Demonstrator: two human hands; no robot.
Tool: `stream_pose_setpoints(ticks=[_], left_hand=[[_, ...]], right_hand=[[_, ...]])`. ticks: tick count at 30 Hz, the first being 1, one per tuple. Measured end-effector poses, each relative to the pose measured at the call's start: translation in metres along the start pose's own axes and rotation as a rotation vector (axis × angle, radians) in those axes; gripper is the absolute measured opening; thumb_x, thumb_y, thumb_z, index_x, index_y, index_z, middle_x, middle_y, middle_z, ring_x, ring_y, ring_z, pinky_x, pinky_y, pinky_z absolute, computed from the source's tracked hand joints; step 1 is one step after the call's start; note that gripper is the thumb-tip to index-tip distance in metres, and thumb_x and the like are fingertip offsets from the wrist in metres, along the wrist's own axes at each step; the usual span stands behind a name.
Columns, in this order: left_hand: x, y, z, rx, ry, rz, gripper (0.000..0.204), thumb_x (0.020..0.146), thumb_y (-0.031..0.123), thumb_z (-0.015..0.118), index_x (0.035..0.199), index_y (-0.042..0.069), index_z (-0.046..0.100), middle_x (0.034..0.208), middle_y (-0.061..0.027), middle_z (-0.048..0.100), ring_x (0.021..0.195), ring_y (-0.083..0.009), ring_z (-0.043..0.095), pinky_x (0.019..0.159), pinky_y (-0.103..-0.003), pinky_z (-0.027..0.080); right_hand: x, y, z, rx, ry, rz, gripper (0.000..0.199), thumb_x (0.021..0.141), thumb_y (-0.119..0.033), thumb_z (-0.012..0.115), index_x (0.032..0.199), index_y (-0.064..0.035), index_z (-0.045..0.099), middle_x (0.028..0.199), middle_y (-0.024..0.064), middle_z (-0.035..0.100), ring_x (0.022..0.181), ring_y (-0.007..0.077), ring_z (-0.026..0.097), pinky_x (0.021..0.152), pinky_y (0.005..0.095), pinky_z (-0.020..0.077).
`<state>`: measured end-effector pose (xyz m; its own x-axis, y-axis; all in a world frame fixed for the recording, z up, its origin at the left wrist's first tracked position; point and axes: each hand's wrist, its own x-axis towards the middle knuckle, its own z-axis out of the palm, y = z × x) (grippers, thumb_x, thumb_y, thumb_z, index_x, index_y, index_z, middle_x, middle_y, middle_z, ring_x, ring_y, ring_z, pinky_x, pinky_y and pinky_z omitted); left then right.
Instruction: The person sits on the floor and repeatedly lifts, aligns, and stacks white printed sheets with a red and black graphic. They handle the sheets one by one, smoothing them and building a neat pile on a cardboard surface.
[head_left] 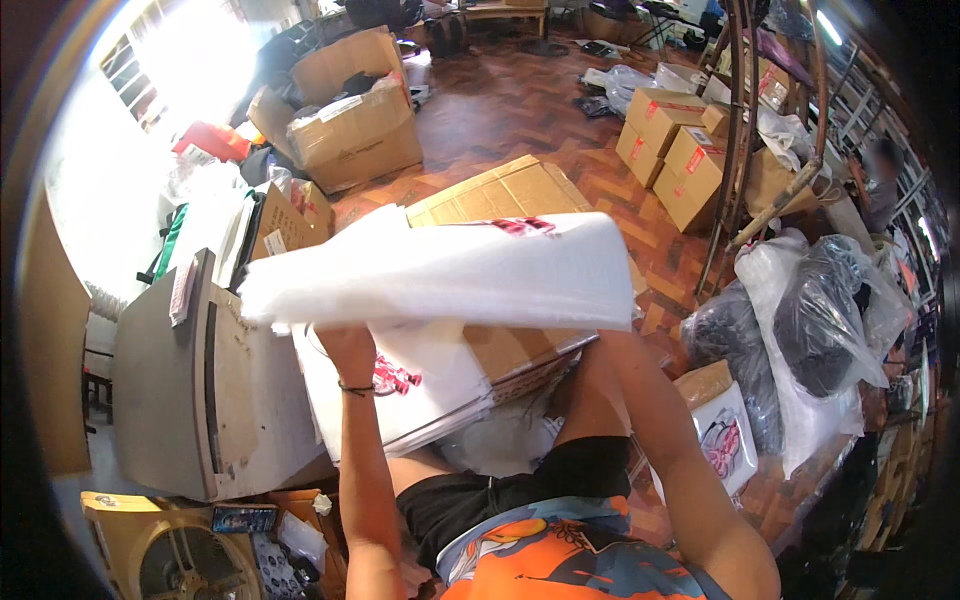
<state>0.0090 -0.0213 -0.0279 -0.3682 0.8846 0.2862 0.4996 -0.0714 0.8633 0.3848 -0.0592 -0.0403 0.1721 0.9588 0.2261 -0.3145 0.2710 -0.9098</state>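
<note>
Grip closure cannot be told: white bundle (470,275) covers the left hand's (346,350) fingers and hides the right hand. It appears raised above the cardboard carton (500,190), not yet laid down; a printed white stack (435,365) lies nearer, seemingly unfinished.

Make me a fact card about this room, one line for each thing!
Left hand: at the lower edge of a white plastic stack, fingers mostly hidden
Right hand: hidden by that stack
Below: another white stack with red print
Upper left: open cardboard box
Floor: reddish-brown herringbone
Clothes: black shorts, orange patterned top
</note>
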Motion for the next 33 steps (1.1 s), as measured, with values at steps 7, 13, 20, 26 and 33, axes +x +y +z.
stream_pose_setpoints(ticks=[7,13,20,26,33], left_hand=[[0.069,-0.02,-0.019,-0.073,-0.349,0.509,0.045,0.096,0.027,0.061,0.132,0.0,0.058,0.126,-0.0133,0.065,0.111,-0.0247,0.062,0.094,-0.04,0.052],[0.053,0.078,-0.023,-0.113,-0.624,-0.088,0.032,0.085,0.017,0.076,0.109,-0.003,0.07,0.095,-0.0103,0.073,0.079,-0.0162,0.067,0.074,-0.032,0.055],[0.021,0.071,-0.019,0.064,-0.44,0.211,0.032,0.084,0.021,0.079,0.096,-0.008,0.07,0.078,-0.017,0.072,0.068,-0.0223,0.067,0.067,-0.035,0.051],[0.002,0.073,-0.013,0.092,0.002,0.508,0.027,0.09,0.02,0.074,0.084,-0.005,0.069,0.073,-0.0215,0.069,0.062,-0.0353,0.065,0.063,-0.04,0.049],[-0.015,0.067,-0.018,-0.202,0.145,0.42,0.021,0.09,0.015,0.075,0.092,-0.005,0.07,0.083,-0.0165,0.073,0.073,-0.0235,0.07,0.072,-0.035,0.052]], right_hand=[[0.008,-0.016,0.01,-0.745,0.022,-0.411,0.039,0.088,-0.016,0.075,0.123,-0.0042,0.063,0.12,0.0112,0.067,0.106,0.0223,0.065,0.096,0.0377,0.0501],[0.026,-0.09,0.056,-0.86,0.116,-0.106,0.044,0.083,-0.019,0.079,0.121,-0.0002,0.065,0.113,0.0114,0.07,0.099,0.0196,0.066,0.086,0.0346,0.0513],[0.021,-0.085,0.076,-1.027,0.149,-0.077,0.051,0.08,-0.022,0.082,0.054,-0.0018,0.044,0.047,0.0136,0.048,0.044,0.0172,0.037,0.047,0.0425,0.0338],[-0.003,-0.073,0.107,-0.868,0.221,-0.398,0.026,0.092,-0.021,0.072,0.101,0.0035,0.069,0.068,0.0186,0.064,0.054,0.023,0.058,0.058,0.036,0.048],[-0.011,-0.036,0.087,-0.597,0.325,-0.444,0.025,0.092,-0.019,0.074,0.103,0.0036,0.069,0.081,0.0132,0.073,0.068,0.0133,0.066,0.064,0.0296,0.0509]])
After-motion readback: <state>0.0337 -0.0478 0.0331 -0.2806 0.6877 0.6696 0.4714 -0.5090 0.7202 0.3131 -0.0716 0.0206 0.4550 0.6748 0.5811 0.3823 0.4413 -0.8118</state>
